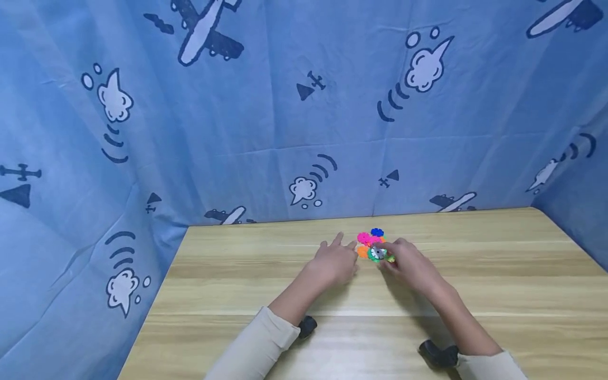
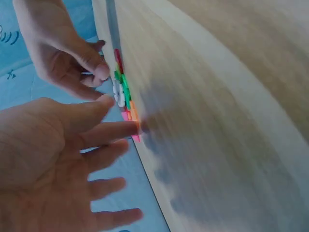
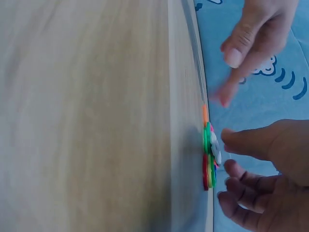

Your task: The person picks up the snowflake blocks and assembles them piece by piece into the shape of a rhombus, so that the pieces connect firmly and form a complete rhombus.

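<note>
L hand: fingers spread, nothing held, index tip nr orange pc. R hand: fingers loosely bent, pt-open, nothing gripped, by white pc. Clrd notched discs clustered btwn hands, nr desk's back edge.

A blue fabric curtain, creased and folded, hangs as the walls from nine o'clock through twelve to three. Its print shows a dark-winged airplane at eleven o'clock, another airplane at two, and white puff clouds at eight and ten. Below, a pale wood-grain worktop spreads from four to eight o'clock, with a soft sheen of light at six.
</note>
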Demonstrator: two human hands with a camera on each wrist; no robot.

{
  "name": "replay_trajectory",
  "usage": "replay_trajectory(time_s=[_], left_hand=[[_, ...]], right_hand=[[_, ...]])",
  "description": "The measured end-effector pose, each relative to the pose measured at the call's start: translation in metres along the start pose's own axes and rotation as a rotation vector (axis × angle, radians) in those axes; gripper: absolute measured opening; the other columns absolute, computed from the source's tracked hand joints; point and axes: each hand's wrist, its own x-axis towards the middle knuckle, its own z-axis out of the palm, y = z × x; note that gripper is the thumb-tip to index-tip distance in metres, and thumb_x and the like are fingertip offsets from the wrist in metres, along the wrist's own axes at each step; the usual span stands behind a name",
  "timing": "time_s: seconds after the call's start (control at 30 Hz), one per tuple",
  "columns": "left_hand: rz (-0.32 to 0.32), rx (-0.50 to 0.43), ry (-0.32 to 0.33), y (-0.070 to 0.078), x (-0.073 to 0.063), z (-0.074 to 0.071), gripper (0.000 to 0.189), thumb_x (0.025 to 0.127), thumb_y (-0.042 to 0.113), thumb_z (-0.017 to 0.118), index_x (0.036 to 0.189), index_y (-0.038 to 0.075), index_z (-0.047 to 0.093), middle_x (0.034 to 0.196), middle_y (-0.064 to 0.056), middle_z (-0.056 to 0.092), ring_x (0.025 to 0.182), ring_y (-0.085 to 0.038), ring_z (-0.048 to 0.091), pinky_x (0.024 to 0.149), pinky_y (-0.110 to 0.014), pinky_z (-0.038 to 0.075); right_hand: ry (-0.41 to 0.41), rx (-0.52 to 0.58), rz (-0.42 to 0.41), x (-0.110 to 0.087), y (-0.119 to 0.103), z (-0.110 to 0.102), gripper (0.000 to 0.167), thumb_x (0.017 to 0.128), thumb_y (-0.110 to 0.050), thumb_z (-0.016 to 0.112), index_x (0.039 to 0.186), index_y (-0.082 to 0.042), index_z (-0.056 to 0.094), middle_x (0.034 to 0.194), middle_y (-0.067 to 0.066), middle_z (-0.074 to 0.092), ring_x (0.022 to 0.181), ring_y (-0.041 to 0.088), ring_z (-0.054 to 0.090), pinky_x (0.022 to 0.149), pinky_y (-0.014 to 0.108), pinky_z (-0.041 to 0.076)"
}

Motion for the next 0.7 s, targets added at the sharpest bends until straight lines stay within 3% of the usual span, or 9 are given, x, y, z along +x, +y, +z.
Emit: replay_trajectory(time_s=[0.1, 0.17, 0.3, 0.4, 0.5, 0.6, 0.7], left_hand=[[-0.024, 0.000, -0.036, -0.002, -0.002, 0.000, 0.039, 0.112, 0.038, 0.054, 0.145, 0.022, 0.068, 0.174, 0.008, 0.039, 0.168, -0.026, 0.021, 0.134, -0.054, 0.033], [-0.015, -0.013, -0.023, -0.005, -0.004, -0.001, 0.036, 0.112, 0.036, 0.055, 0.143, 0.022, 0.069, 0.171, 0.007, 0.043, 0.167, -0.027, 0.027, 0.132, -0.055, 0.036], [0.020, -0.038, -0.006, -0.007, -0.002, -0.002, 0.045, 0.113, 0.035, 0.054, 0.157, 0.026, 0.055, 0.172, 0.006, 0.043, 0.166, -0.026, 0.028, 0.130, -0.057, 0.038], [0.013, -0.044, -0.032, -0.003, 0.003, -0.001, 0.053, 0.113, 0.038, 0.054, 0.164, 0.030, 0.045, 0.175, 0.009, 0.035, 0.169, -0.024, 0.018, 0.133, -0.056, 0.033], [-0.015, -0.037, -0.045, 0.001, 0.006, 0.003, 0.050, 0.112, 0.040, 0.054, 0.160, 0.028, 0.052, 0.175, 0.011, 0.036, 0.169, -0.021, 0.016, 0.134, -0.053, 0.033], [-0.038, -0.040, -0.023, 0.003, 0.005, 0.002, 0.043, 0.111, 0.039, 0.057, 0.149, 0.023, 0.063, 0.168, 0.008, 0.048, 0.166, -0.020, 0.027, 0.131, -0.049, 0.038], [-0.042, -0.040, 0.014, 0.002, 0.002, 0.000, 0.025, 0.109, 0.036, 0.062, 0.120, 0.017, 0.074, 0.137, 0.002, 0.072, 0.143, -0.019, 0.058, 0.116, -0.044, 0.054]], right_hand=[[-0.005, 0.023, -0.011, -0.003, 0.001, 0.003, 0.037, 0.095, -0.010, 0.081, 0.129, 0.000, 0.072, 0.103, 0.017, 0.069, 0.087, 0.023, 0.062, 0.067, 0.031, 0.053], [-0.002, 0.027, -0.016, -0.003, 0.002, 0.004, 0.038, 0.095, -0.010, 0.080, 0.131, -0.001, 0.069, 0.102, 0.015, 0.069, 0.087, 0.022, 0.062, 0.067, 0.032, 0.053], [-0.023, 0.026, -0.009, -0.002, 0.001, 0.005, 0.047, 0.096, -0.008, 0.079, 0.141, -0.004, 0.065, 0.100, 0.013, 0.068, 0.085, 0.020, 0.059, 0.064, 0.031, 0.050], [-0.040, 0.030, -0.004, -0.002, 0.001, 0.007, 0.048, 0.096, -0.008, 0.078, 0.141, -0.006, 0.065, 0.101, 0.014, 0.067, 0.084, 0.020, 0.059, 0.064, 0.031, 0.051], [-0.040, 0.040, 0.004, -0.003, 0.002, 0.008, 0.045, 0.096, -0.007, 0.078, 0.139, -0.005, 0.066, 0.105, 0.017, 0.068, 0.088, 0.022, 0.063, 0.067, 0.035, 0.055], [-0.035, 0.048, 0.024, -0.002, 0.002, 0.007, 0.041, 0.096, -0.007, 0.078, 0.135, -0.003, 0.066, 0.108, 0.019, 0.069, 0.093, 0.027, 0.065, 0.074, 0.043, 0.061], [-0.036, 0.049, 0.049, -0.001, 0.001, 0.006, 0.033, 0.097, -0.008, 0.078, 0.127, -0.002, 0.067, 0.111, 0.021, 0.068, 0.096, 0.030, 0.066, 0.079, 0.050, 0.062]])
